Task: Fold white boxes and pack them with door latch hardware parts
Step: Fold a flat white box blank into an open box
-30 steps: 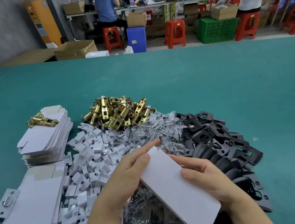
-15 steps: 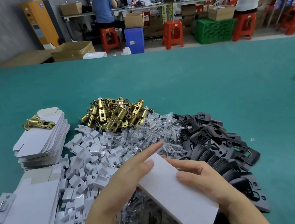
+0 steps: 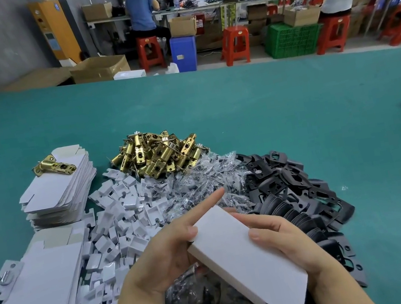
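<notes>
Above the near edge of the green tabletop (image 3: 294, 113), both hands hold a folded white box (image 3: 242, 259) tilted, its long axis running from upper left to lower right. The left hand (image 3: 166, 254) comes in from below, palm toward the box, grip wrapped on its left edge with the index finger stretched straight along the far end. The right hand (image 3: 288, 246) lies over the right edge, thumb flat on top, fingers curled beneath, grasping it. Under them lie clear bags (image 3: 199, 181).

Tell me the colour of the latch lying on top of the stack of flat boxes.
Shiny brass gold; the latch shows best in the head view.
</notes>
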Demonstrator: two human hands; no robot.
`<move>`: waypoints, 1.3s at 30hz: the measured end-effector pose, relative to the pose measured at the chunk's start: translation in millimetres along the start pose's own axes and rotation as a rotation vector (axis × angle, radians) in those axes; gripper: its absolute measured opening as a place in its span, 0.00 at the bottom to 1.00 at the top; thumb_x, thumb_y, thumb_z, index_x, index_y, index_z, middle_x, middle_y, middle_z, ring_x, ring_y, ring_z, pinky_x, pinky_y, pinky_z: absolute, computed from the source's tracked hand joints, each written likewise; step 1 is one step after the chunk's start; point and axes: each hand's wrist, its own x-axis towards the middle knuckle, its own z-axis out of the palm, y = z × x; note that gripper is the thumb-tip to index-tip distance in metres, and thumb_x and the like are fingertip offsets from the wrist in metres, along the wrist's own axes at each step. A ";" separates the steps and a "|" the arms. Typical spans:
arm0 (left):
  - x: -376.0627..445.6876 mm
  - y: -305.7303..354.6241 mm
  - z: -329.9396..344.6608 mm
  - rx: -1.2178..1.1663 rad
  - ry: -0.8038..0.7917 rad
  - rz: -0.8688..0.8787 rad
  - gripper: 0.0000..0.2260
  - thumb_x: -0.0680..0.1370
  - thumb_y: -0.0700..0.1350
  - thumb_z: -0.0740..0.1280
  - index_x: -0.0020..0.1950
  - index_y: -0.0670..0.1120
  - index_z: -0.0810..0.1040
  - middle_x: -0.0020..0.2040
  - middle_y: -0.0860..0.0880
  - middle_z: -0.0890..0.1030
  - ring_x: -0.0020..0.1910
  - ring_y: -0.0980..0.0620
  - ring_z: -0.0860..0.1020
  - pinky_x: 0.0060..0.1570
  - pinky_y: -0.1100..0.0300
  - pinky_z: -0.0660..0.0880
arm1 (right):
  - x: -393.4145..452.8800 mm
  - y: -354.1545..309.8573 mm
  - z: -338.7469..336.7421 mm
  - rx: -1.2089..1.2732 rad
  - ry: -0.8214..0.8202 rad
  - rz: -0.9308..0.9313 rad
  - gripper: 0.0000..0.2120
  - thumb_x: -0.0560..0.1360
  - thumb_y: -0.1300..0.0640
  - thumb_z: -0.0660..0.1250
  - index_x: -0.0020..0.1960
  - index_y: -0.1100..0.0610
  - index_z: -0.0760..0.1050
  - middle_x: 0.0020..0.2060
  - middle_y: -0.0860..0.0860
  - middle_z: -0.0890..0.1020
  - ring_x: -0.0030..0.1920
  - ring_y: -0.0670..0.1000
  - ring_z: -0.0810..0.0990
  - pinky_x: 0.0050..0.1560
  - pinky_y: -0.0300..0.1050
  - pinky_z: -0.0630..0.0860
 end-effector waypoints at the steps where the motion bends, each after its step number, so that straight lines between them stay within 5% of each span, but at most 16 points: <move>1: 0.3 0.3 0.6 -0.012 -0.017 0.019 0.32 0.73 0.52 0.63 0.79 0.56 0.67 0.75 0.45 0.72 0.73 0.38 0.71 0.60 0.44 0.68 | 0.3 0.4 0.1 -0.004 0.008 0.004 0.23 0.73 0.53 0.73 0.69 0.51 0.80 0.64 0.57 0.83 0.54 0.55 0.85 0.51 0.46 0.81; 4: 0.5 2.1 3.3 -0.065 -0.054 0.064 0.34 0.71 0.50 0.64 0.79 0.52 0.68 0.75 0.43 0.72 0.71 0.40 0.73 0.50 0.60 0.79 | 0.4 1.5 -1.2 0.009 0.010 0.016 0.25 0.72 0.53 0.73 0.69 0.52 0.80 0.63 0.60 0.83 0.54 0.57 0.84 0.53 0.47 0.80; 10: -1.4 3.8 2.8 -0.051 -0.030 0.052 0.33 0.67 0.51 0.63 0.74 0.55 0.75 0.73 0.49 0.75 0.68 0.42 0.75 0.40 0.62 0.75 | -0.2 2.6 -0.2 0.020 -0.017 0.018 0.26 0.73 0.54 0.73 0.71 0.54 0.78 0.63 0.61 0.82 0.54 0.55 0.85 0.52 0.45 0.80; 16: -4.0 4.3 3.8 -0.022 -0.061 0.030 0.31 0.69 0.50 0.62 0.74 0.55 0.74 0.73 0.50 0.75 0.47 0.55 0.80 0.31 0.66 0.72 | 0.1 3.9 -3.2 0.034 -0.005 0.033 0.26 0.72 0.55 0.74 0.70 0.55 0.79 0.62 0.62 0.83 0.53 0.56 0.85 0.52 0.46 0.81; 18: -4.3 3.9 2.7 -0.011 -0.051 0.013 0.30 0.70 0.50 0.62 0.74 0.55 0.74 0.73 0.51 0.75 0.51 0.55 0.81 0.35 0.67 0.75 | 0.7 3.7 -4.8 0.036 -0.001 0.039 0.26 0.72 0.55 0.74 0.70 0.55 0.79 0.63 0.62 0.83 0.54 0.56 0.85 0.52 0.46 0.81; 21: -1.5 2.5 4.5 0.118 0.050 -0.022 0.24 0.76 0.51 0.60 0.72 0.62 0.75 0.72 0.57 0.76 0.66 0.50 0.77 0.56 0.56 0.75 | 1.8 3.1 -4.5 0.003 0.022 0.050 0.23 0.73 0.54 0.74 0.68 0.52 0.81 0.60 0.59 0.85 0.51 0.54 0.86 0.48 0.44 0.82; 23: 0.1 3.3 8.6 0.268 0.101 -0.059 0.21 0.78 0.61 0.57 0.71 0.71 0.71 0.71 0.65 0.74 0.69 0.53 0.74 0.64 0.51 0.70 | 2.7 3.3 -4.2 -0.033 0.062 0.062 0.19 0.74 0.56 0.72 0.65 0.48 0.83 0.58 0.56 0.86 0.48 0.52 0.86 0.46 0.43 0.82; 25: 0.0 5.7 13.3 0.357 0.095 -0.101 0.23 0.74 0.73 0.56 0.70 0.78 0.65 0.70 0.73 0.69 0.70 0.60 0.69 0.64 0.58 0.67 | 3.2 2.5 -3.6 -0.058 0.084 0.065 0.18 0.74 0.57 0.70 0.63 0.47 0.84 0.57 0.53 0.87 0.47 0.51 0.87 0.44 0.42 0.81; 27: -0.7 4.2 13.6 0.396 0.070 -0.104 0.26 0.72 0.76 0.59 0.70 0.80 0.62 0.72 0.75 0.65 0.72 0.65 0.64 0.67 0.58 0.64 | 3.0 1.5 -4.0 -0.074 0.074 0.067 0.18 0.74 0.57 0.70 0.63 0.47 0.84 0.56 0.54 0.87 0.46 0.51 0.87 0.43 0.41 0.81; 31: -1.7 1.7 10.7 0.471 0.082 -0.087 0.28 0.72 0.70 0.66 0.70 0.80 0.60 0.73 0.72 0.65 0.72 0.62 0.67 0.72 0.51 0.67 | 3.1 2.5 -4.8 -0.047 0.076 0.066 0.19 0.75 0.56 0.70 0.66 0.50 0.83 0.56 0.60 0.86 0.46 0.54 0.86 0.43 0.42 0.81; 34: 1.1 4.6 15.1 0.276 0.145 -0.117 0.23 0.74 0.62 0.67 0.68 0.78 0.68 0.66 0.65 0.76 0.58 0.64 0.78 0.56 0.61 0.75 | 5.3 5.0 -5.2 -0.077 0.115 0.077 0.20 0.77 0.44 0.66 0.66 0.47 0.82 0.59 0.61 0.84 0.48 0.58 0.82 0.47 0.48 0.78; 36: 4.5 3.7 15.8 0.107 0.228 -0.126 0.21 0.73 0.58 0.67 0.66 0.71 0.76 0.60 0.52 0.81 0.49 0.56 0.80 0.43 0.64 0.74 | 6.8 6.4 -7.3 0.046 0.124 0.083 0.24 0.75 0.38 0.68 0.64 0.50 0.83 0.61 0.58 0.84 0.52 0.59 0.82 0.50 0.50 0.78; 39: 9.1 1.8 11.8 -0.146 0.310 -0.096 0.20 0.73 0.55 0.66 0.64 0.58 0.83 0.65 0.36 0.78 0.53 0.42 0.74 0.43 0.52 0.70 | 6.7 10.5 -14.1 0.047 0.100 -0.050 0.28 0.70 0.50 0.82 0.68 0.48 0.80 0.62 0.54 0.84 0.52 0.59 0.83 0.43 0.49 0.82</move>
